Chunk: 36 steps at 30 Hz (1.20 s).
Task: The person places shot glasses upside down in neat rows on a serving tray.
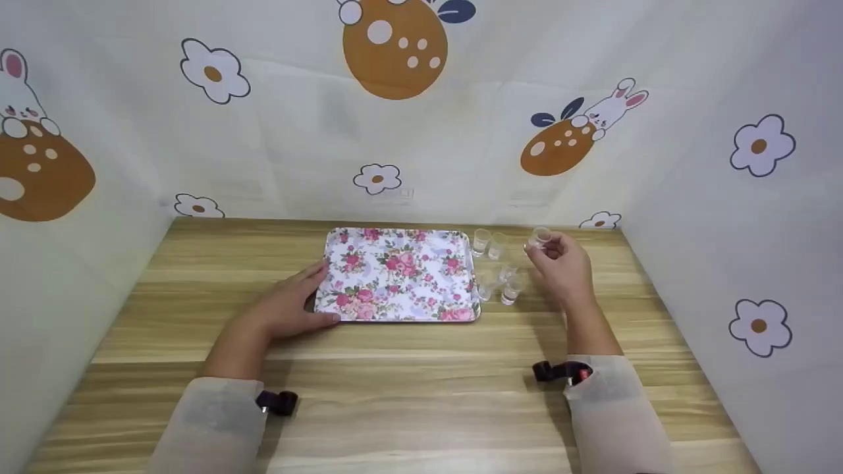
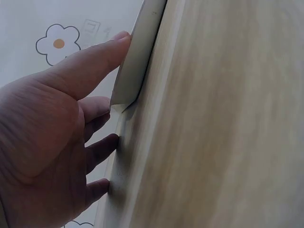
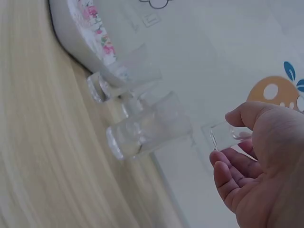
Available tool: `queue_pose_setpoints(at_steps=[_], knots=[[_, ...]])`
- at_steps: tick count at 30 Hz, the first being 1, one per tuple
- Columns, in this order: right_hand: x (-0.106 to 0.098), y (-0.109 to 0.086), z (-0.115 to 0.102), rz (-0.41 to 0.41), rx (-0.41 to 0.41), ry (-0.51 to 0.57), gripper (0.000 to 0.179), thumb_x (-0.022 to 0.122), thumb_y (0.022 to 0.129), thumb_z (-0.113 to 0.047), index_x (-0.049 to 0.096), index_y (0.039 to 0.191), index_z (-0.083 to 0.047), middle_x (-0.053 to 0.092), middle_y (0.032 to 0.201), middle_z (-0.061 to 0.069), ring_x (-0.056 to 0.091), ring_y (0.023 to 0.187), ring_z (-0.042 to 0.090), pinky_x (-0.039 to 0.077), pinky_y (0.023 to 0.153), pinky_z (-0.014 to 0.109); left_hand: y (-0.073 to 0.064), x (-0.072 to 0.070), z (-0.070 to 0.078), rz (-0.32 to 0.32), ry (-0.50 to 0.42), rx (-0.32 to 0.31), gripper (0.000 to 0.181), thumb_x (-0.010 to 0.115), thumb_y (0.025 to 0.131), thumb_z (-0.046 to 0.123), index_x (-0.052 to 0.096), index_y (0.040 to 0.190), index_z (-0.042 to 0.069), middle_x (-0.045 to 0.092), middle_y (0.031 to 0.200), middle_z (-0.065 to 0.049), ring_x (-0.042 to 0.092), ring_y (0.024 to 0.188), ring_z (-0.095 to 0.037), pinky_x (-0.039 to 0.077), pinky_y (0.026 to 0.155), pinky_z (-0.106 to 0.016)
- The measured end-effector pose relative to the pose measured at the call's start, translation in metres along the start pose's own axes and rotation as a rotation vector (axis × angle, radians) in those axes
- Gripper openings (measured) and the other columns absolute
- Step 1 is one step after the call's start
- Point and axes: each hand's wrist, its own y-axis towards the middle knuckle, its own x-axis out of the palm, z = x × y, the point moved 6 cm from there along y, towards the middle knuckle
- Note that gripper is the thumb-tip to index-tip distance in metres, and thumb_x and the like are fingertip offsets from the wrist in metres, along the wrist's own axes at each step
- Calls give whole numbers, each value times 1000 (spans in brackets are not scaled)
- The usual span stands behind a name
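Observation:
In the head view, a flowered tray [image 1: 402,289] lies flat on the table. My left hand [image 1: 293,304] rests at its left front corner, thumb at the front edge and fingers along the left side. The left wrist view shows the thumb touching the tray's outer wall [image 2: 138,57], with lower fingertips against the tabletop. My right hand [image 1: 565,266] pinches a small clear shot glass [image 1: 541,236] between thumb and fingers, to the right of the tray. Several similar glasses [image 1: 510,293] stand along the tray's right edge; two larger-looking ones [image 3: 149,126] fill the right wrist view's middle.
The wood-grain table [image 1: 408,401] is bounded by a pale printed cloth backdrop [image 1: 290,145] behind and on both sides. Two glasses [image 1: 481,243] stand near the tray's back right corner, close together.

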Motion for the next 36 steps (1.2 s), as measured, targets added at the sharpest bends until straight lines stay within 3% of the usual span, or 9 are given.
queue_pose_setpoints(at_steps=[6,14,20,27,32,36], knots=[[10,-4,-17,-59,-17,38,38,81,95,-24,70,125,-3,78,123,17,70,99,7,57,83,11,1,2,0,-9,-26,-11,108,75,93,62,19,173,16,9,184,-4,14,166,-48,17,133,-71],[38,-14,-39,-128,-43,52,37,82,95,-25,72,125,-8,79,120,13,71,107,19,59,86,15,1,2,-4,-17,-26,-34,109,75,92,63,18,173,18,8,184,-3,14,166,-49,17,132,-72],[71,-25,-65,-194,-108,102,34,83,94,-22,73,124,-9,80,116,12,73,108,22,61,90,20,0,1,-5,-11,-13,-25,109,75,92,63,18,173,16,8,184,-3,14,166,-49,17,132,-72],[120,-45,-92,-301,-130,153,30,83,94,-18,74,122,-13,81,112,6,74,104,20,63,90,29,1,0,-3,10,7,-5,108,76,92,63,21,172,14,11,183,-5,16,166,-48,19,132,-71],[153,-59,-109,-363,-178,119,31,84,93,-21,74,121,-14,80,111,3,72,103,18,63,95,33,1,0,-2,2,4,-5,109,76,92,63,21,172,14,10,184,-4,16,166,-48,18,132,-71],[177,-69,-119,-421,-185,97,32,84,93,-27,73,121,-19,80,112,1,71,102,16,63,90,31,1,1,0,-6,-4,-13,108,76,92,62,21,172,15,10,184,-3,15,166,-48,18,133,-70]])
